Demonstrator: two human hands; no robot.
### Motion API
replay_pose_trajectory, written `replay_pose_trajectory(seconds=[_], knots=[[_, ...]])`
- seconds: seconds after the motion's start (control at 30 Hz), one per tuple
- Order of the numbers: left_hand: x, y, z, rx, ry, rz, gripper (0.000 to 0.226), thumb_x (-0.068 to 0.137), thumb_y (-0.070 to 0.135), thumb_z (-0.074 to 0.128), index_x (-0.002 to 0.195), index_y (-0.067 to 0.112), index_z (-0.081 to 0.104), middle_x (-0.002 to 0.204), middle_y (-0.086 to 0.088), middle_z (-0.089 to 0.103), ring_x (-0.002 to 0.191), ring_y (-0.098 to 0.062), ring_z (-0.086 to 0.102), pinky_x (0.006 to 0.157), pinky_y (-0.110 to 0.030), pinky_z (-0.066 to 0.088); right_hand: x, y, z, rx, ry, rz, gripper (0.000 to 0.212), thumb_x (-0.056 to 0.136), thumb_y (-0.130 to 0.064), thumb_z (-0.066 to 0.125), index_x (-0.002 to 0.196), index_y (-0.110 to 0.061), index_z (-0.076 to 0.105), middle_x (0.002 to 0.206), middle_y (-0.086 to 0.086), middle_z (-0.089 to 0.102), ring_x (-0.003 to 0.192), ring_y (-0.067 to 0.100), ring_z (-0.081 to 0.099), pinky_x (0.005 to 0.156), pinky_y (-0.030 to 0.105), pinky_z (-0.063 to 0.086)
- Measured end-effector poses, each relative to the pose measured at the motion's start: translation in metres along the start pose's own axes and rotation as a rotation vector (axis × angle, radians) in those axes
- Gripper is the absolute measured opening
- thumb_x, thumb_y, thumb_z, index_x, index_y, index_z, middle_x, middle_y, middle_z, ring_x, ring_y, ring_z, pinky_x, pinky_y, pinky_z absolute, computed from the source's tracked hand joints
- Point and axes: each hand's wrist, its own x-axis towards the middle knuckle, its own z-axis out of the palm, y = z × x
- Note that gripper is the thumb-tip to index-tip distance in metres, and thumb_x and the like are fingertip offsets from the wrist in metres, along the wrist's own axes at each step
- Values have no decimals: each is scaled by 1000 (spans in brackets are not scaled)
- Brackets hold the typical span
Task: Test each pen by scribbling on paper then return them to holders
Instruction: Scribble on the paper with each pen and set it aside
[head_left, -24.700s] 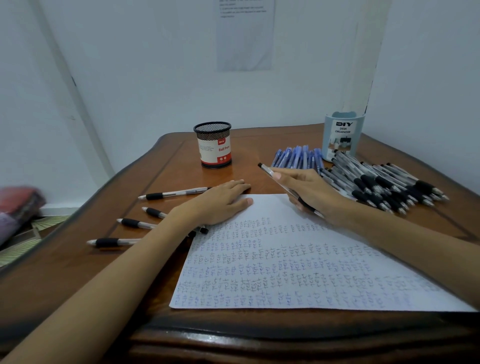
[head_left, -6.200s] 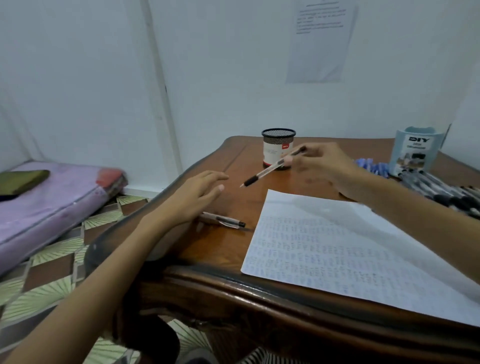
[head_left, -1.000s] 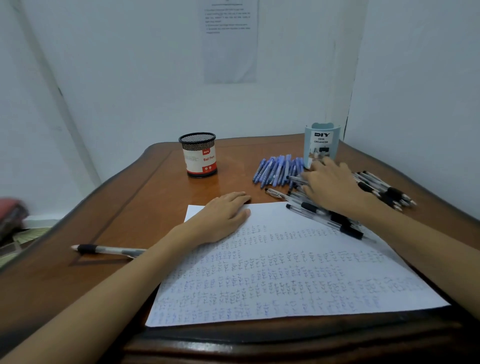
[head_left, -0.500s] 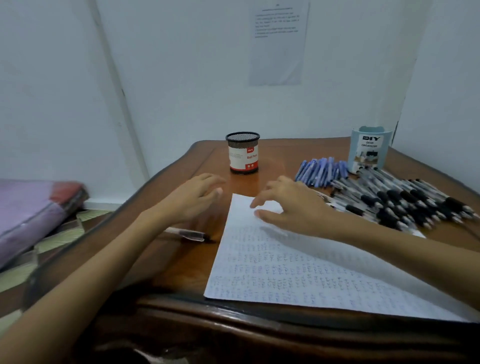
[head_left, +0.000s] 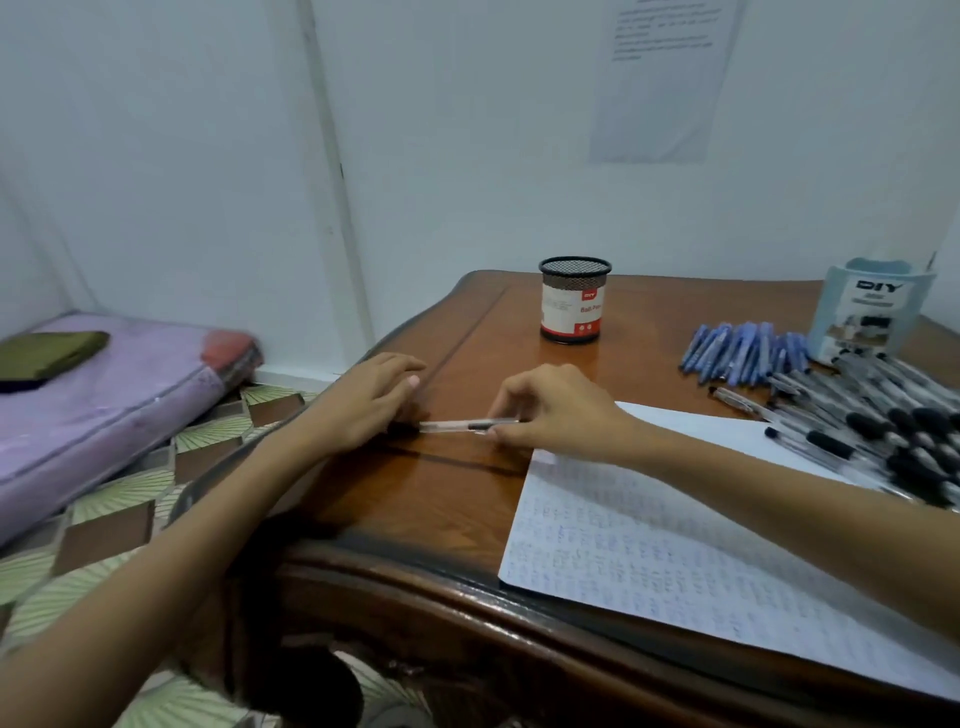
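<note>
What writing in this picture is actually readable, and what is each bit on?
"DIY": on the light blue desk organizer; the smaller print beneath it is blurred.
"Ball Pen": on the label of the black mesh pen cup; its small red logo is too small to read.
The taped-up printed sheet: lines of text, too small to read.
The scribble paper: rows of handwriting, not legible.

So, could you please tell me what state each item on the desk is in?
pen: level, pinched by right hand
left hand: open, at pen's other end
mesh holder: upright, no pens showing
blue organizer: upright
blue pens: lying loose
clear pens: heaped loose
paper: flat, scribbled
</note>
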Motion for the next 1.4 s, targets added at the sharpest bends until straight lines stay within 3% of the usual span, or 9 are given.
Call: replay_pose_trajectory(seconds=[0.2, 0.3, 0.43, 0.53, 0.63, 0.8, 1.03, 1.2, 1.4], knots=[[10, 16, 2, -31, 16, 74, 52, 88, 39, 34, 125, 9, 55, 130, -7, 54, 121, -19, 48, 100, -22, 31, -32, 22, -64, 614, 218, 192, 7, 87, -26, 63, 84, -21, 68, 74, -10, 71, 64, -1, 63, 52, 17, 50], [19, 37, 16, -16, -43, 144, 35, 100, 24, 39, 128, 10, 52, 133, -5, 51, 124, -19, 46, 105, -27, 31, -52, 50, -95, 832, 463, 281, 20, 98, -30, 44, 86, -17, 52, 77, 2, 73, 48, 10, 58, 40, 18, 39], [38, 74, 34, 10, -123, 268, 36, 101, 23, 35, 133, 12, 48, 137, -3, 48, 124, -14, 43, 101, -19, 27, -79, 98, -116, 965, 694, 416, 20, 101, -27, 38, 86, -18, 48, 50, 0, 59, 28, 4, 36, 28, 13, 21], [52, 108, 47, 34, -211, 324, 39, 101, 28, 33, 138, 17, 42, 143, 1, 41, 127, -12, 39, 101, -19, 26, -98, 119, -117, 988, 664, 533, 11, 101, -18, 39, 108, -18, 46, 66, 9, 49, 30, 3, 39, 31, 12, 25], [61, 142, 59, 25, -257, 347, 46, 101, 33, 34, 144, 20, 30, 151, 3, 30, 135, -13, 32, 103, -23, 26, -106, 125, -116, 939, 582, 566, 27, 99, -17, 42, 126, -19, 42, 69, 10, 51, 33, 5, 44, 30, 13, 28], [71, 174, 73, 117, -161, 464, 44, 101, 33, 34, 142, 19, 34, 148, 2, 35, 132, -14, 36, 105, -27, 29, -104, 121, -117, 893, 596, 510, 20, 98, -10, 43, 118, -15, 43, 58, 6, 49, 30, 5, 40, 26, 12, 20], [66, 162, 112, 133, -486, 449, 51, 101, 39, 21, 150, 26, 13, 157, 8, 9, 144, -7, 5, 115, -31, 5, -109, 113, -120, 882, 610, 507, 13, 87, -15, 63, 99, -16, 58, 43, -6, 50, 29, 1, 37, 30, 11, 31], [67, 155, 112, 122, -508, 462, 51, 101, 42, 16, 149, 32, 4, 157, 11, -2, 143, -4, -7, 112, -25, -4, -112, 112, -118, 1225, 680, 530, 6, 89, -17, 59, 84, -14, 56, 40, -9, 32, 29, 1, 25, 27, 13, 20], [68, 147, 110, 136, -501, 451, 50, 100, 43, 16, 148, 36, 4, 158, 10, -1, 143, -6, -6, 113, -28, -4, -111, 107, -101, 984, 624, 489, 64, 101, -43, 18, 78, -5, 64, 37, -3, 33, 34, 12, 38, 36, 14, 30]])
